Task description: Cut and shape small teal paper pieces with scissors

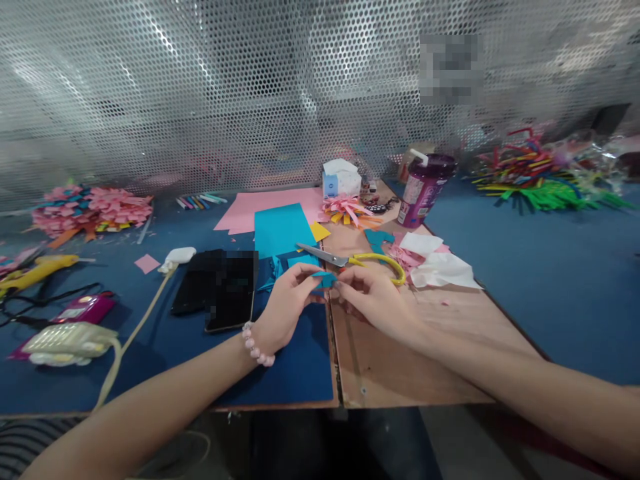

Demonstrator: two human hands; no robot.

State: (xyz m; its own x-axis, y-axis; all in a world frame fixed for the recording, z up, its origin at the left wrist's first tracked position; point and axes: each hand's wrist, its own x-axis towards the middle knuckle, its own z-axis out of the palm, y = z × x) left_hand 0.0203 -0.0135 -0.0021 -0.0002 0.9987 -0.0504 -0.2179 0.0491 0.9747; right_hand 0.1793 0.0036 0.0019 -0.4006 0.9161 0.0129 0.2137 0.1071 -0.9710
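Nearest of all, two bare forearms angle inward, bringing the work right before the wearer. Behind, the perforated metal screen backs the whole tabletop. Pink sheets lie flat beyond the hands, a blue sheet overlapping them, presumably so stock stays within reach yet out of the way. Look right: the purple cup stands upright, set back, perhaps to avoid a knock. Now the hands! Left hand pinches thumb against fingers; right hand meets it, fingertips nipping the far edge, a two-sided grip that should steady something so slight. Just beyond them rest yellow-handled scissors, probably parked for quick pickup. And smallest, the blue paper piece, held between both hands above the tabletop seam.
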